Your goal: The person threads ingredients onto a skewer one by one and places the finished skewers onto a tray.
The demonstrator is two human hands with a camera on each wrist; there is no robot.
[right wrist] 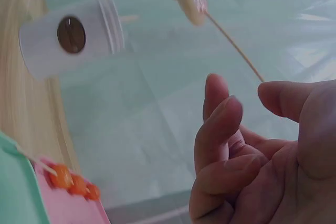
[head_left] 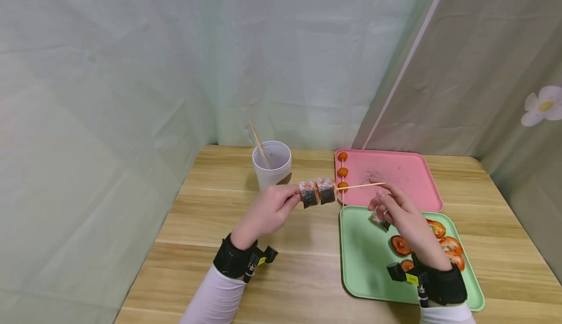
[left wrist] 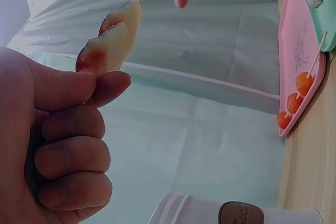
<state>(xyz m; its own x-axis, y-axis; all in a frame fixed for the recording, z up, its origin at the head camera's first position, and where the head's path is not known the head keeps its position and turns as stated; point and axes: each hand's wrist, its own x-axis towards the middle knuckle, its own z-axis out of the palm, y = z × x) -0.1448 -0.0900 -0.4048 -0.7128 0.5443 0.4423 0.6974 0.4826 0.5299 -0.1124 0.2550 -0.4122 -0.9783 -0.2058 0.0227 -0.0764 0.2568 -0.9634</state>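
Observation:
My left hand pinches the left end of a wooden skewer between thumb and index finger, holding it level above the table. Two chunks are threaded on it, with dark, silvery skin and pale and reddish flesh, like fish slices. Near the skewer's bare tip, my right hand hovers over the green tray. In the right wrist view its thumb is by the stick's end, fingers bent loosely and apart from it. A similar dark-skinned chunk lies on the green tray beneath that hand.
Behind the left hand stands a white cup with thin sticks in it. A pink tray at the back holds a skewer of orange balls. Brown round slices and orange-red pieces lie on the green tray.

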